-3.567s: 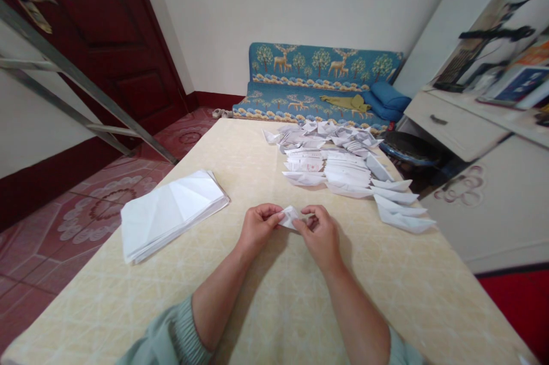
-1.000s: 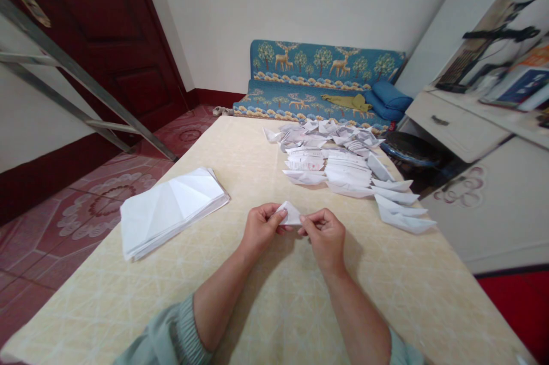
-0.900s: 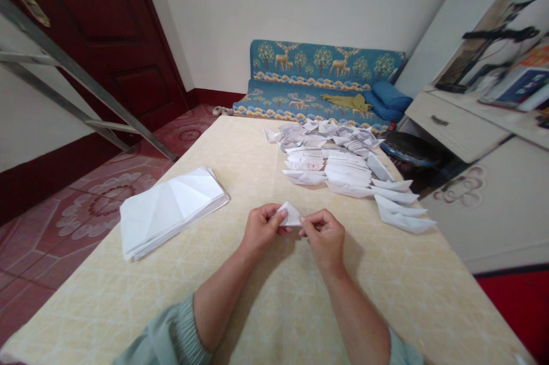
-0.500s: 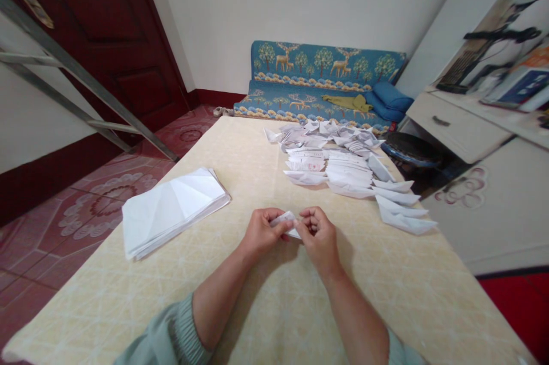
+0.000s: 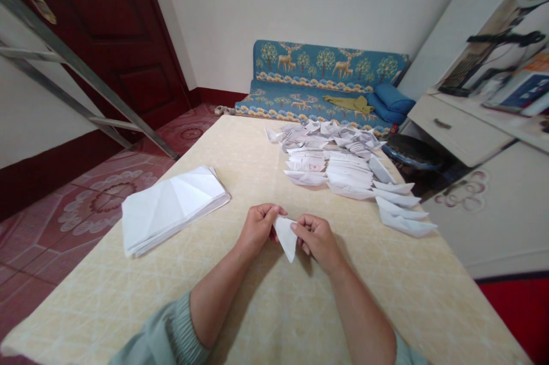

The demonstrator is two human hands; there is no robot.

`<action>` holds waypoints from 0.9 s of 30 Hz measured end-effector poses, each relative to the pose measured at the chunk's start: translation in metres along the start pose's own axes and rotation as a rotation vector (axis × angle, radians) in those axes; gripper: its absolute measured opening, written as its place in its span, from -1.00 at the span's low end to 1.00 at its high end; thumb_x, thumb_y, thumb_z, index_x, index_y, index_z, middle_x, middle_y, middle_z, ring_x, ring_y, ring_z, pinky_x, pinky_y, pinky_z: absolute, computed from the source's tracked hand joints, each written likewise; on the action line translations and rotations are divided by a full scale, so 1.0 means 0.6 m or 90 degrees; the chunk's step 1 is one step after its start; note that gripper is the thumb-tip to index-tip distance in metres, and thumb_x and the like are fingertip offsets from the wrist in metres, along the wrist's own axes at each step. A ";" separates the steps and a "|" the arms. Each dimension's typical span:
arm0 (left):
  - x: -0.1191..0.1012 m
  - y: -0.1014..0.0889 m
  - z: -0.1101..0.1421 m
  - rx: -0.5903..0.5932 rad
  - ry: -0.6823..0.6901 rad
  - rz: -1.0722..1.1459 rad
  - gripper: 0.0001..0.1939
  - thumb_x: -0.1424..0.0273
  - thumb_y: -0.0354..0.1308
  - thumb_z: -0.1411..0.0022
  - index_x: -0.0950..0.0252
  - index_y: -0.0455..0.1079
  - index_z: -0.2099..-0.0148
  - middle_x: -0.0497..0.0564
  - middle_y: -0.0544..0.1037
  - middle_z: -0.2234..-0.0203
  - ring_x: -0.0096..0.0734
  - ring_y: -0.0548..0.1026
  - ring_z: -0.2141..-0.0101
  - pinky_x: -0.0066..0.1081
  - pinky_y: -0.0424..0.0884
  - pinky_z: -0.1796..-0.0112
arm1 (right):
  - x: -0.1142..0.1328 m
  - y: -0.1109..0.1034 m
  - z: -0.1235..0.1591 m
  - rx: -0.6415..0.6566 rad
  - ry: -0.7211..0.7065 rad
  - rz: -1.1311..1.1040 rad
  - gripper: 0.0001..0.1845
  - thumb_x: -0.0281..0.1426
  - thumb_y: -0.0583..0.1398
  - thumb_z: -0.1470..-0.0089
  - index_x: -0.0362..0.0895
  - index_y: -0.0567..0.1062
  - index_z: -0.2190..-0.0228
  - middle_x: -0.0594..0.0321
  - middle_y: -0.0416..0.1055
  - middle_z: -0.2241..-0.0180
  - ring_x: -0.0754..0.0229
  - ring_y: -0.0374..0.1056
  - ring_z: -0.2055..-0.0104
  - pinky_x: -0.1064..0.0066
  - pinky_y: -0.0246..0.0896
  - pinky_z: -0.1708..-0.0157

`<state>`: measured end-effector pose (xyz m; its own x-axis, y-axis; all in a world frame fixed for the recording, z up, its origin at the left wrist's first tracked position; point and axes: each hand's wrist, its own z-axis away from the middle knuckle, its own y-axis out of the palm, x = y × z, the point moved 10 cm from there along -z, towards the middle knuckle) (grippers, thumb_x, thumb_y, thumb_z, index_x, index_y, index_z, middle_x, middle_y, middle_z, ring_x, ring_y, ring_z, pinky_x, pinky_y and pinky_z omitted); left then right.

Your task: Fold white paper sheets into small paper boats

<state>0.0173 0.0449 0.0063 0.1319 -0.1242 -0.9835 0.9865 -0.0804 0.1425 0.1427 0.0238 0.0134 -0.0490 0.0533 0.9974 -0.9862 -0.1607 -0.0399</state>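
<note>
A small white folded paper [image 5: 286,238] is held between both hands over the near middle of the table. It looks like a triangle with its tip pointing down toward me. My left hand [image 5: 261,226] pinches its upper left corner between thumb and fingers. On the opposite side, my right hand [image 5: 316,239] grips the upper right edge, thumb on top. Beyond the hands, folded paper boats [image 5: 349,177] lie in rows at the right. To the left rests a stack of creased white paper sheets [image 5: 171,207].
The table [image 5: 253,296] has a pale yellow patterned cloth. A blue patterned sofa [image 5: 313,82] stands behind it. A metal ladder [image 5: 98,84] leans at the left near a dark red door [image 5: 107,16]. At the right are a black stool [image 5: 414,150] and a white cabinet [image 5: 484,205].
The folded paper has turned so that its point now hangs toward me, showing a larger triangular face. Both hands stay in nearly the same place, with the fingers shifted on the paper.
</note>
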 end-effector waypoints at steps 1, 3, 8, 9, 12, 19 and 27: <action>-0.002 -0.001 0.001 -0.005 0.007 0.010 -0.55 0.07 0.10 -0.07 0.41 0.43 0.29 -0.12 0.35 0.79 -0.57 0.26 0.79 -0.57 0.16 0.76 | -0.003 0.004 0.001 0.017 0.012 -0.012 -0.70 -0.21 0.19 0.02 -0.17 0.33 0.59 0.44 0.22 0.73 0.46 -0.01 0.79 0.60 -0.22 0.79; -0.007 0.000 0.003 0.002 0.015 0.050 -0.48 0.03 0.04 -0.11 0.37 0.38 0.10 -0.16 0.33 0.79 -0.57 0.26 0.79 -0.58 0.17 0.75 | -0.004 0.001 0.002 0.013 0.011 -0.036 -0.70 -0.21 0.18 0.01 -0.17 0.34 0.58 0.43 0.25 0.72 0.47 0.00 0.79 0.62 -0.23 0.80; -0.002 0.015 0.003 0.056 -0.013 0.088 -0.50 0.04 0.13 -0.04 0.37 0.38 0.16 -0.10 0.42 0.68 -0.51 0.39 0.68 -0.54 0.29 0.65 | 0.016 -0.038 0.005 -0.124 -0.050 -0.048 -0.71 -0.22 0.22 0.04 -0.17 0.35 0.57 0.38 0.33 0.71 0.40 0.17 0.76 0.61 -0.01 0.76; 0.001 0.019 0.003 0.067 -0.015 0.067 -0.52 0.07 0.20 0.02 0.40 0.39 0.23 -0.08 0.43 0.67 -0.52 0.38 0.68 -0.54 0.29 0.63 | 0.019 -0.045 0.007 -0.155 -0.059 -0.041 -0.72 -0.22 0.22 0.05 -0.17 0.35 0.57 0.36 0.35 0.69 0.38 0.22 0.74 0.60 0.05 0.74; 0.001 0.026 0.000 0.080 0.011 0.031 -0.58 0.19 0.32 0.13 0.43 0.43 0.30 -0.02 0.49 0.64 -0.54 0.38 0.66 -0.56 0.25 0.61 | 0.021 -0.052 0.010 -0.202 -0.063 -0.026 -0.72 -0.20 0.23 0.06 -0.15 0.35 0.54 0.31 0.42 0.66 0.29 0.34 0.67 0.57 0.17 0.69; -0.013 0.001 -0.003 -0.012 0.072 -0.019 -0.73 0.29 0.26 0.04 0.40 0.52 0.32 0.02 0.55 0.57 -0.51 0.39 0.63 -0.53 0.30 0.57 | -0.010 -0.006 -0.001 -0.055 0.018 -0.031 -0.68 -0.21 0.23 0.09 -0.19 0.41 0.35 0.25 0.47 0.59 0.25 0.41 0.64 0.57 0.23 0.69; -0.019 -0.001 0.001 -0.018 0.089 -0.059 -0.77 0.29 0.21 0.00 0.39 0.49 0.41 -0.03 0.47 0.68 -0.50 0.36 0.67 -0.51 0.29 0.60 | -0.017 0.004 -0.001 -0.022 0.014 -0.018 -0.66 -0.19 0.21 0.08 -0.22 0.39 0.36 0.30 0.40 0.63 0.30 0.31 0.73 0.58 0.12 0.81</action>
<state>0.0152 0.0458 0.0175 0.0509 0.0215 -0.9985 0.9971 -0.0573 0.0496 0.1408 0.0234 0.0030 -0.0240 0.0783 0.9966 -0.9922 -0.1240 -0.0142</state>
